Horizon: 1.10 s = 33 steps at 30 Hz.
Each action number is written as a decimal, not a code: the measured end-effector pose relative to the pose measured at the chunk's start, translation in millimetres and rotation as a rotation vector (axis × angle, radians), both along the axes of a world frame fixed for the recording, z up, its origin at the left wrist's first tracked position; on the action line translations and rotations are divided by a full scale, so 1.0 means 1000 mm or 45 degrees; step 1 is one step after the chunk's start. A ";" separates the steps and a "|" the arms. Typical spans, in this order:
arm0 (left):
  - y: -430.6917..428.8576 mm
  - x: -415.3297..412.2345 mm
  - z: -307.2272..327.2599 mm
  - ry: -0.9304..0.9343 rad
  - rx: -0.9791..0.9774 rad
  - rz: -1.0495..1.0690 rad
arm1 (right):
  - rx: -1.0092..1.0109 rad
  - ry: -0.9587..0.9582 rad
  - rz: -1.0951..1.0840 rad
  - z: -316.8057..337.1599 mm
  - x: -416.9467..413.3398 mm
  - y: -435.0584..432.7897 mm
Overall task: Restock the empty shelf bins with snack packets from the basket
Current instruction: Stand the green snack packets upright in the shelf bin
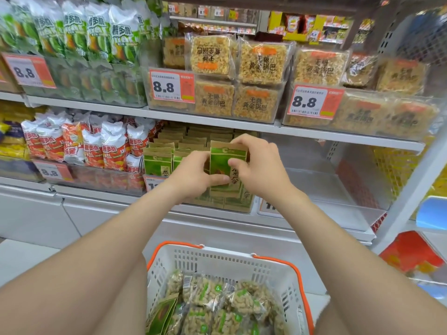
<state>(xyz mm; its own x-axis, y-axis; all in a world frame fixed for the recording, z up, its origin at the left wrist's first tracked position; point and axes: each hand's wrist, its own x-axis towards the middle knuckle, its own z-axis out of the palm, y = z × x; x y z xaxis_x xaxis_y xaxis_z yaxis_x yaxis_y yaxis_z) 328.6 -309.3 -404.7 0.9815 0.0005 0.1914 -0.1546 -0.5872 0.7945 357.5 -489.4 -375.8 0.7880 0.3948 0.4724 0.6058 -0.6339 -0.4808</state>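
Both hands hold one green-and-kraft snack packet [221,165] upright over the front of a clear bin [238,209] on the lower shelf. My left hand [193,176] grips its left edge and bottom. My right hand [258,165] pinches its top and right side. That bin holds several matching green packets [157,163] in rows. To its right stands an empty clear bin [321,189]. Below, a white basket [217,259] with orange handles holds clear packets of pale snacks [225,301] and a green packet [164,313].
The upper shelf carries bins of golden rice-crust packs [263,64] and green-white chip bags [96,35], with 8.8 price tags. Orange-white chip bags [92,146] fill the bin left of the green packets. A white shelf upright [411,187] stands at the right.
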 end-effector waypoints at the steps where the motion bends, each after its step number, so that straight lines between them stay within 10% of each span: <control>1: 0.001 0.006 0.001 -0.012 0.053 0.059 | -0.004 -0.048 0.014 0.002 0.005 0.004; 9: 0.023 0.042 -0.010 -0.139 1.035 0.378 | -0.054 -0.182 0.082 -0.002 0.033 0.015; 33: 0.035 0.046 -0.012 -0.216 1.062 0.368 | -0.380 -0.207 0.001 -0.023 0.042 0.025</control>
